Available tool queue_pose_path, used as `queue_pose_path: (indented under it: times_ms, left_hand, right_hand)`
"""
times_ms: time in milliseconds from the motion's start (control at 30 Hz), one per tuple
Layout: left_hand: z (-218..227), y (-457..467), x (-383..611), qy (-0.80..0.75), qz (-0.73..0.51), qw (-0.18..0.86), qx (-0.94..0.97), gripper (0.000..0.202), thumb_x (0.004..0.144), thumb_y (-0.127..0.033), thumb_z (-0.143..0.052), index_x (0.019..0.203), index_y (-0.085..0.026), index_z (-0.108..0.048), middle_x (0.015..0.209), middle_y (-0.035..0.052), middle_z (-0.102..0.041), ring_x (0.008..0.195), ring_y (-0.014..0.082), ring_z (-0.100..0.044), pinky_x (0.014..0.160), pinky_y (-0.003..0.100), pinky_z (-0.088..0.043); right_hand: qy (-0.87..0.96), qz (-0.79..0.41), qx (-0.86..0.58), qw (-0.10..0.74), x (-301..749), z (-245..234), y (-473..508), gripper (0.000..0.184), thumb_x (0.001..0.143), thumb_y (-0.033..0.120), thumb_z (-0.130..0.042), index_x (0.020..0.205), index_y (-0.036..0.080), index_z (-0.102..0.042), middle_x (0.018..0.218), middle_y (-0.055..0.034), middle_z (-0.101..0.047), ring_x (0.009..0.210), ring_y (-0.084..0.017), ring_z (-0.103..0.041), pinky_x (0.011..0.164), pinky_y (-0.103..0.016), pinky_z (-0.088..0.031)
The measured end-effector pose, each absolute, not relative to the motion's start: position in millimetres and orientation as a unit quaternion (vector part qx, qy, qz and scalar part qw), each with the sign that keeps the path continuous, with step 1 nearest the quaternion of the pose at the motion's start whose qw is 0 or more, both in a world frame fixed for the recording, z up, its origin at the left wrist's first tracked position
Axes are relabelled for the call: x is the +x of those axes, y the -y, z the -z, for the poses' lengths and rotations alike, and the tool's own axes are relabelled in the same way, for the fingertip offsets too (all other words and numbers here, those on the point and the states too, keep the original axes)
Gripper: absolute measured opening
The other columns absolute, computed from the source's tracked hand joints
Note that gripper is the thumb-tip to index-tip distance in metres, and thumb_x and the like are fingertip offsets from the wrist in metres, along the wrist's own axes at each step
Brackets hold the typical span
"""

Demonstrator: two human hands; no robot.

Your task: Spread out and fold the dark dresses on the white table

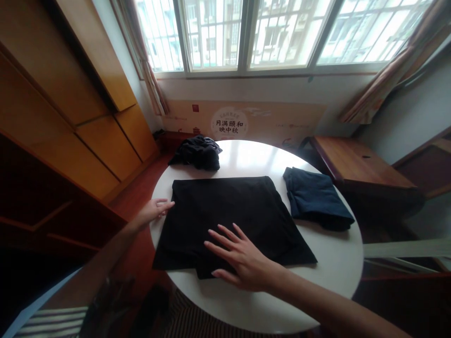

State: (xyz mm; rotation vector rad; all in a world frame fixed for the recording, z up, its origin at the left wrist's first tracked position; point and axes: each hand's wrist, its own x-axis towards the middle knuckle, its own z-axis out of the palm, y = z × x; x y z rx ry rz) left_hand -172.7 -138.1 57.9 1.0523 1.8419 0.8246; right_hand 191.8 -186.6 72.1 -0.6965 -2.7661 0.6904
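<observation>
A black garment [232, 211] lies spread flat on the round white table [331, 263]. My right hand [239, 256] rests flat on its near part, fingers spread and open. My left hand [153, 211] touches the garment's left edge, fingers stretched toward it and holding nothing. A crumpled black garment [197, 152] sits at the table's far left. A folded dark blue garment [315, 197] lies at the right.
Wooden cabinets [70, 131] line the left wall. A low wooden bench [355, 162] stands to the right of the table. A window with curtains [246, 33] fills the back wall above a printed board [229, 123].
</observation>
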Motion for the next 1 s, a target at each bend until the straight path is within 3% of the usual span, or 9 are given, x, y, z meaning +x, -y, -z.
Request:
queue_pose_path:
  times_ms: [133, 267, 433, 500, 633, 767, 833, 900, 1000]
  left_hand:
    - [-74, 145, -167, -0.692, -0.254, 0.503, 0.452, 0.068, 0.059, -0.054, -0.084, 0.107, -0.010, -0.063, 0.060, -0.0022, -0.061, 0.052, 0.0133, -0.057, 0.044, 0.019, -0.035]
    - [-87, 156, -148, -0.610, -0.281, 0.566, 0.477, 0.080, 0.061, -0.046, -0.086, 0.127, -0.017, -0.053, 0.091, 0.0055, -0.073, 0.083, 0.0230, -0.070, 0.066, 0.027, -0.053]
    - [-113, 156, -106, -0.529, -0.401, 0.567, 0.488, 0.075, 0.069, -0.042, -0.079, 0.135, -0.020, -0.049, 0.114, 0.0098, -0.069, 0.102, 0.0274, -0.068, 0.084, 0.032, -0.057]
    - [-126, 152, -77, -0.491, -0.440, 0.566, 0.495, 0.076, 0.072, -0.039, -0.077, 0.139, -0.022, -0.045, 0.115, 0.0087, -0.069, 0.098, 0.0257, -0.069, 0.081, 0.030, -0.058]
    - [-144, 141, 3, -0.396, -0.494, 0.603, 0.486, 0.084, 0.074, -0.033, -0.077, 0.146, -0.028, -0.035, 0.108, 0.0045, -0.069, 0.080, 0.0173, -0.070, 0.067, 0.024, -0.058]
    - [-134, 126, 93, -0.338, -0.507, 0.644, 0.462, 0.076, 0.085, -0.033, -0.068, 0.149, -0.025, -0.029, 0.098, 0.0043, -0.068, 0.070, 0.0133, -0.068, 0.063, 0.023, -0.057]
    - [-120, 123, 133, -0.351, -0.479, 0.668, 0.449, 0.069, 0.090, -0.031, -0.061, 0.149, -0.025, -0.025, 0.102, 0.0067, -0.066, 0.071, 0.0143, -0.069, 0.068, 0.027, -0.058]
    - [-106, 128, 160, -0.375, -0.417, 0.684, 0.467, 0.067, 0.092, -0.028, -0.056, 0.150, -0.022, -0.023, 0.114, 0.0129, -0.062, 0.085, 0.0191, -0.070, 0.079, 0.034, -0.059]
    - [-96, 147, 169, -0.367, -0.319, 0.615, 0.621, 0.070, 0.089, -0.030, -0.059, 0.149, -0.016, -0.027, 0.135, 0.0215, -0.049, 0.113, 0.0278, -0.062, 0.099, 0.044, -0.051]
  right_hand:
    - [0.938, -0.243, -0.235, 0.078, 184, -62, 197, 0.059, 0.098, 0.057, -0.038, 0.153, 0.035, -0.031, 0.161, -0.0037, -0.023, 0.149, -0.034, -0.009, 0.114, -0.068, -0.008]
    - [0.933, -0.256, -0.238, 0.083, 184, -57, 193, 0.059, 0.099, 0.058, -0.035, 0.153, 0.035, -0.030, 0.161, -0.0027, -0.023, 0.150, -0.032, -0.009, 0.115, -0.066, -0.006]
    - [0.891, -0.351, -0.255, 0.132, 187, -60, 188, 0.056, 0.101, 0.051, -0.034, 0.154, 0.033, -0.028, 0.159, -0.0040, -0.032, 0.149, -0.026, -0.019, 0.118, -0.059, -0.005]
    - [0.838, -0.436, -0.270, 0.185, 189, -65, 180, 0.055, 0.102, 0.049, -0.031, 0.154, 0.031, -0.028, 0.157, -0.0056, -0.035, 0.145, -0.024, -0.029, 0.119, -0.054, -0.011]
    - [0.645, -0.615, -0.329, 0.312, 204, -90, 147, 0.059, 0.099, 0.058, -0.025, 0.151, 0.032, -0.032, 0.150, -0.0074, -0.046, 0.125, -0.023, -0.056, 0.104, -0.046, -0.045]
    - [0.492, -0.674, -0.399, 0.379, 240, -120, 101, 0.067, 0.093, 0.071, -0.024, 0.134, 0.028, -0.053, 0.105, -0.0071, -0.070, 0.086, -0.022, -0.069, 0.070, -0.035, -0.058]
    - [0.472, -0.669, -0.467, 0.335, 261, -124, 78, 0.060, 0.089, 0.070, -0.039, 0.109, 0.021, -0.066, 0.070, -0.0040, -0.065, 0.060, -0.020, -0.062, 0.053, -0.031, -0.054]
    - [0.483, -0.625, -0.538, 0.296, 277, -118, 59, 0.041, 0.084, 0.059, -0.058, 0.086, 0.019, -0.067, 0.053, 0.0001, -0.054, 0.048, -0.017, -0.053, 0.044, -0.029, -0.048]
    - [0.516, -0.545, -0.574, 0.328, 289, -101, 43, 0.020, 0.072, 0.033, -0.073, 0.079, 0.018, -0.062, 0.052, 0.0030, -0.052, 0.049, -0.014, -0.051, 0.045, -0.025, -0.046]
